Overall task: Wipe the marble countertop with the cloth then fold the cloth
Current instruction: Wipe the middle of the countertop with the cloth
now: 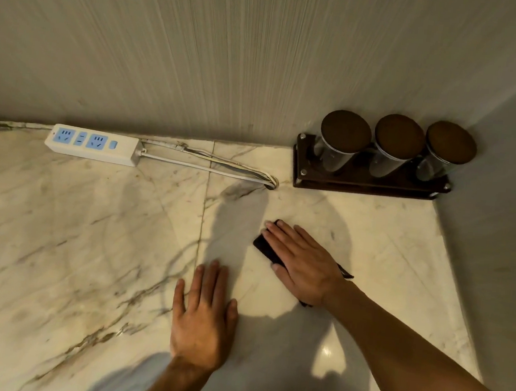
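A small dark cloth lies on the white veined marble countertop, mostly hidden under my right hand. That hand presses flat on the cloth with fingers spread; only the cloth's left edge and small bits near the wrist show. My left hand rests palm down on the bare marble, below and left of the cloth, fingers apart and holding nothing.
A white power strip with blue sockets lies at the back left by the wall, its cables running right. A dark wooden rack with three lidded glass jars stands in the back right corner. A side wall bounds the counter on the right.
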Tool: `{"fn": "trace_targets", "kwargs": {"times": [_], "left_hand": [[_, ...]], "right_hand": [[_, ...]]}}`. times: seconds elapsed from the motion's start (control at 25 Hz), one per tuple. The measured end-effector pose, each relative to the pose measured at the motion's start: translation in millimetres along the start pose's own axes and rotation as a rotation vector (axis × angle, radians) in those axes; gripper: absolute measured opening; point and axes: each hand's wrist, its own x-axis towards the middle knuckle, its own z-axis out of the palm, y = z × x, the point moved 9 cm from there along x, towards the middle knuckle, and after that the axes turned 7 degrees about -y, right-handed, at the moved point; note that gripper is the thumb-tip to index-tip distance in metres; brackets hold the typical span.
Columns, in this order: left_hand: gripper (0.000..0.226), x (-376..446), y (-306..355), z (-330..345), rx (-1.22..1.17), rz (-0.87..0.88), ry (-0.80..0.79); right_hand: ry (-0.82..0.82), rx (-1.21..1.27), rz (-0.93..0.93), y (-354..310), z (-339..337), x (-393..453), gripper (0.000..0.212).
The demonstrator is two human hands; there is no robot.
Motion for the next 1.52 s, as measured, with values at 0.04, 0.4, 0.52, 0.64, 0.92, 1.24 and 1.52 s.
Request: {"fn": "trace_targets", "kwargs": {"times": [0.04, 0.4, 0.52, 0.64, 0.92, 1.24, 1.52], "left_hand": [[0.06, 0, 0, 0, 0.004, 0.004, -0.003], [0.06, 1, 0, 1, 0.02, 0.01, -0.019], [0.06, 1, -1, 3, 0.025, 0.003, -0.032], [0.06, 1, -1, 2, 0.025, 0.003, -0.031], [0.059, 0, 1, -1, 0.032, 0.001, -0.016], [0.059, -3, 5, -5, 0.008, 0.021, 0.019], [0.059, -3, 1, -1, 0.012, 0.009, 0.011]], "right_hand": [[0.016, 0.005, 0.03, 4, -3, 4, 0.063], [0.133, 0.159, 0.395, 41, -16, 23, 0.062], [0.167, 0.228, 0.566, 52, -16, 21, 0.062], [0.208, 0.3, 0.722, 58, -14, 14, 0.063], [0.272, 0.426, 0.965, 60, -8, -9, 0.063], [0.29, 0.412, 1.087, 42, 3, -48, 0.063], [0.334, 0.416, 1.118, 19, 19, -85, 0.063]]}}
